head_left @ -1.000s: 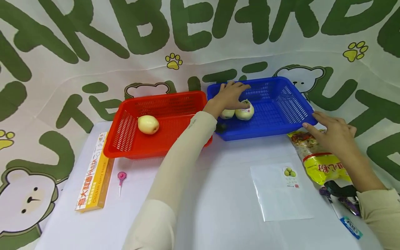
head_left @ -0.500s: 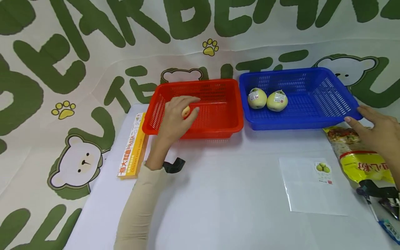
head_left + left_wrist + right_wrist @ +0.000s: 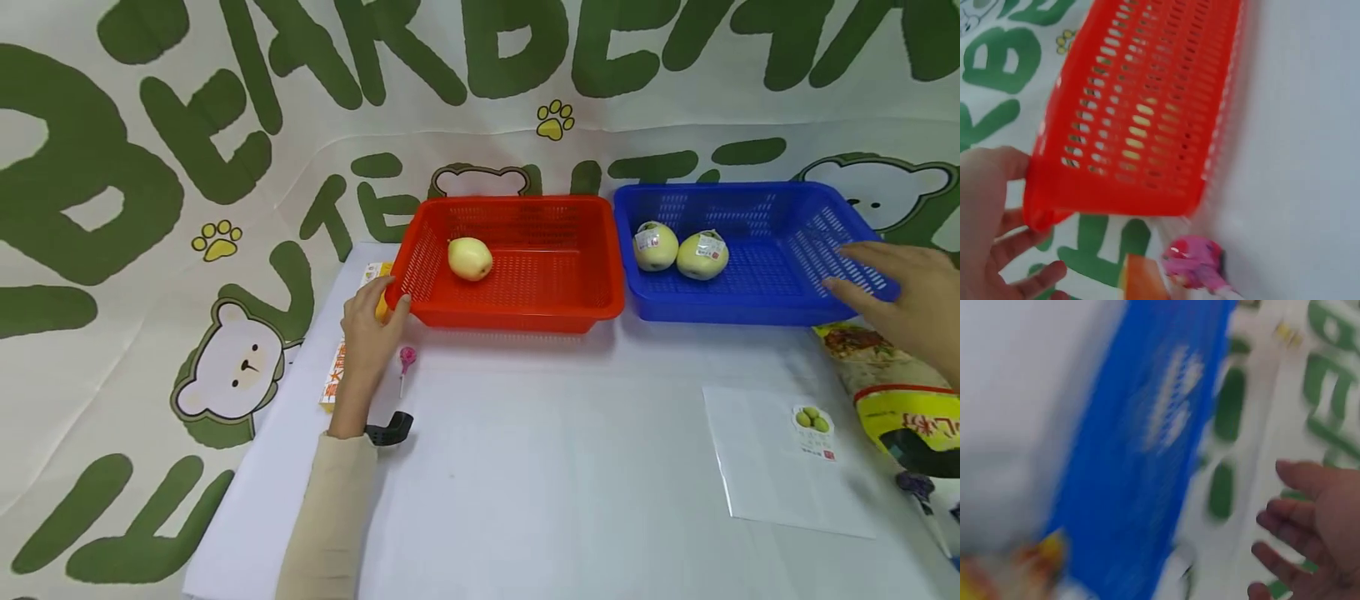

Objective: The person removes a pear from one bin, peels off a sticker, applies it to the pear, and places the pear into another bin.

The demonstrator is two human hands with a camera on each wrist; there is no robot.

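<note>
My left hand (image 3: pixel 371 329) grips the front left corner of the red plastic basket (image 3: pixel 510 318). In the left wrist view, the thumb lies against the rim (image 3: pixel 1038 209) and fingers reach beneath it. A pale yellow fruit (image 3: pixel 470 259) lies inside, towards the left. The blue plastic basket (image 3: pixel 750 310) stands just right of the red one. Two pale green fruits with labels (image 3: pixel 655 247) sit together in its left part. My right hand (image 3: pixel 911 292) hovers by its right end with fingers spread, and the right wrist view shows it holding nothing, apart from the rim.
A pasta box (image 3: pixel 332 379) lies partly under my left hand, with a pink lollipop (image 3: pixel 407 357) beside it. At right are a clear plastic bag (image 3: pixel 772 467), a yellow food packet (image 3: pixel 892 375) and a dark lollipop (image 3: pixel 917 485). A printed cloth (image 3: pixel 300 167) hangs behind the baskets.
My left hand has gone from the fruits in the blue basket, across the red basket, to its left corner. The right hand has let go of the blue basket's corner. The head view has shifted left.
</note>
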